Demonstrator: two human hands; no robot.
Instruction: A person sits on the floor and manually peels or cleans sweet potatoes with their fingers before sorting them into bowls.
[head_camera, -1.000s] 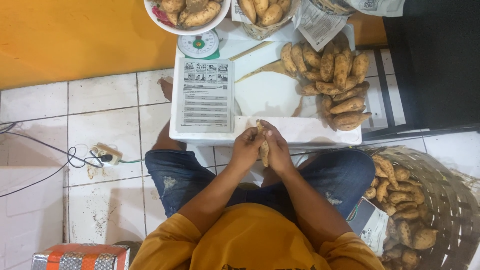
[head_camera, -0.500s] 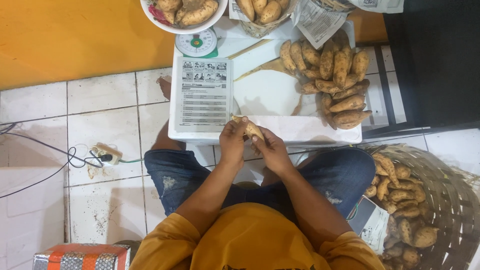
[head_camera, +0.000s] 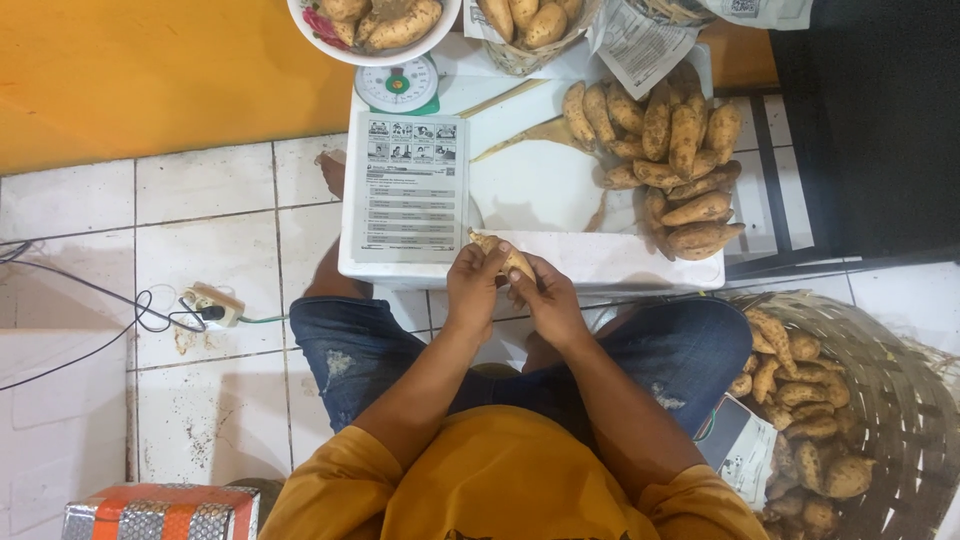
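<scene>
1. Sweet potato (head_camera: 498, 254) held in both hands over near edge of white worktop (head_camera: 610, 268), lying crosswise, tip pointing left.
2. Left hand (head_camera: 473, 285) with grip pressed around left part of it, thumb on top.
3. Right hand (head_camera: 545, 296) with grip pinching right end.
4. Printed sheet (head_camera: 408, 190) flat on worktop, just beyond hands.
5. Pile of sweet potatoes (head_camera: 672, 160) at far right of worktop, well apart from hands.
6. Scale (head_camera: 399, 84) at far edge, bowl (head_camera: 372, 30) of sweet potatoes above.
7. Woven basket (head_camera: 880, 400) on tiled floor at near right, holding more.

sweet potato (head_camera: 497, 254) turned from upright to slanting, raised slightly toward table edge
</scene>
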